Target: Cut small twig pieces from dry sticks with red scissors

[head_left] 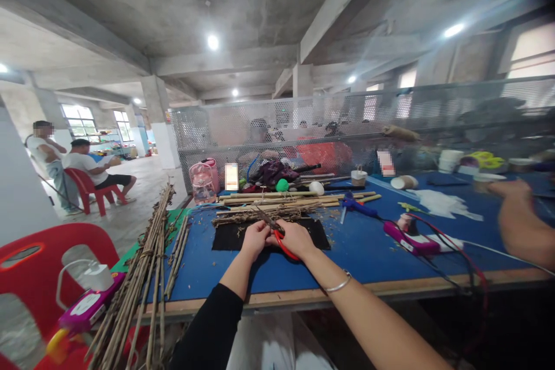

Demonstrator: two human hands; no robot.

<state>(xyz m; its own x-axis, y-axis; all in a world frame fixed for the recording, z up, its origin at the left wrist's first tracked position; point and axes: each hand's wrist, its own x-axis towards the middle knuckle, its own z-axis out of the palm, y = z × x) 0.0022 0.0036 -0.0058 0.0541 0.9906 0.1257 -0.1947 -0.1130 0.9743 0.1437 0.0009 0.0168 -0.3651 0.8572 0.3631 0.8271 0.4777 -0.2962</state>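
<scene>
My right hand (297, 237) is closed on a pair of scissors (287, 248) with red handles, whose dark blades point up and to the left. Close beside it, the fingers of my left hand (255, 239) are pinched together near the blades; what they hold is too small to tell. Both hands are over a black mat (225, 238) on the blue tabletop (195, 272). Just beyond them lies a bundle of thin brown twigs (236, 217), with pale bamboo sticks (243, 199) behind it.
Long dry sticks (147, 260) overhang the left table edge beside a red chair (26, 277). Right of my hands lie a blue glue gun (359, 206) and a purple power strip (410, 240) with cables. A co-worker's arm (522, 222) reaches in from the right.
</scene>
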